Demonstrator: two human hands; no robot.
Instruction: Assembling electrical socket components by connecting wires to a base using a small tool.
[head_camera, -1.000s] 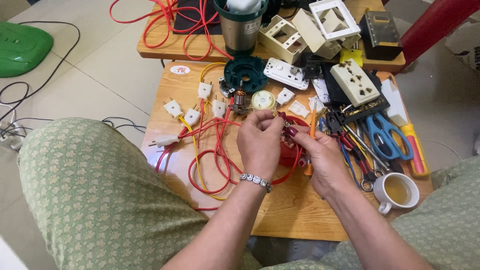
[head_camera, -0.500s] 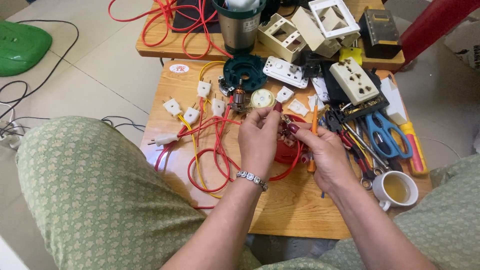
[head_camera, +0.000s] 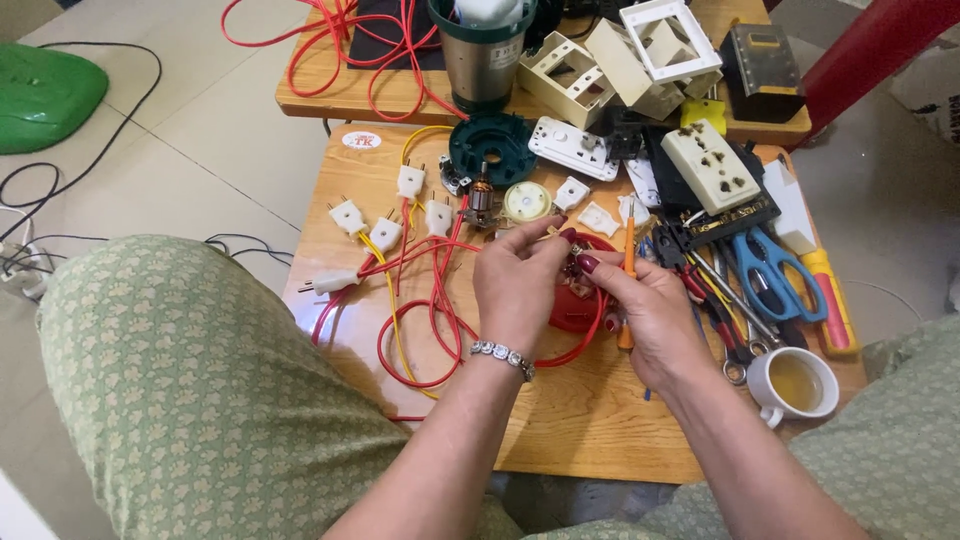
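L fingers (head_camera: 548, 232): thumb + forefinger pinched together on a small metal part (head_camera: 572, 262); too small to tell what it is.
R fingers (head_camera: 590, 266): tips closed on the same part from the other side, nearly touching the L tips.
L hand (head_camera: 515, 290): back up, bracelet (head_camera: 503, 355) at wrist, directly over the red round housing (head_camera: 570, 305).
R hand (head_camera: 655, 315): just right of the housing; orange screwdriver (head_camera: 628, 270) runs under its fingers.
Small part: held up off the counter (head_camera: 590, 430), above the housing's top edge.
Red wire (head_camera: 425, 320): loops lie left of the housing + around its front.
Yellow wire (head_camera: 390, 290): left of housing, crossing the red loops.
White plugs (head_camera: 385, 233): cluster further left + behind the housing.
Motor rotor (head_camera: 481, 200): behind the housing, near the cream disc (head_camera: 526, 202).
Green ring (head_camera: 492, 148): well behind the housing.
Blue scissors (head_camera: 770, 270): right of housing, past the R hand, among pliers.
Cup (head_camera: 795, 385): right + nearer than housing, amber liquid inside.
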